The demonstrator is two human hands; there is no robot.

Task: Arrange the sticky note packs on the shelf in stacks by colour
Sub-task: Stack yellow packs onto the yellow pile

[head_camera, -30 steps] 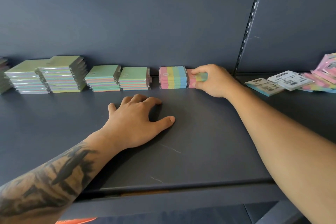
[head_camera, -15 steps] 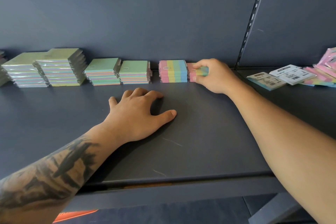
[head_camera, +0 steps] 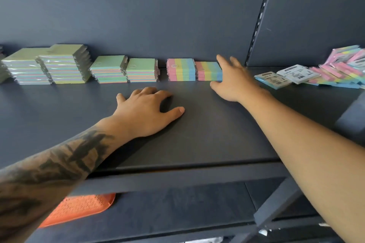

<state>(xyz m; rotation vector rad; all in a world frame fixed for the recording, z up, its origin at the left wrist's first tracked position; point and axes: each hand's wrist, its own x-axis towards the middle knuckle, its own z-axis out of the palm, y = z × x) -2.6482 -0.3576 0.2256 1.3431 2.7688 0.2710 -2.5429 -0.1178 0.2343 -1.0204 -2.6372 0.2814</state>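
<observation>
Your right hand [head_camera: 232,80] lay spread, grip apart, just beside the striped sticky note stack [head_camera: 209,71]. Your left hand [head_camera: 147,113] rested flat, fingers relaxed, on the shelf [head_camera: 207,134].

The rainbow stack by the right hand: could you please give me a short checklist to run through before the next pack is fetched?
1. Right hand free of the second rainbow stack: ok, fingers spread, holding nothing.
2. Stack squared beside the first rainbow stack: ok.
3. Left hand clear, flat on the shelf: ok.
4. Loose packs still unsorted at right: not ok.
5. Colours of the face-down packs: cannot tell.
</observation>
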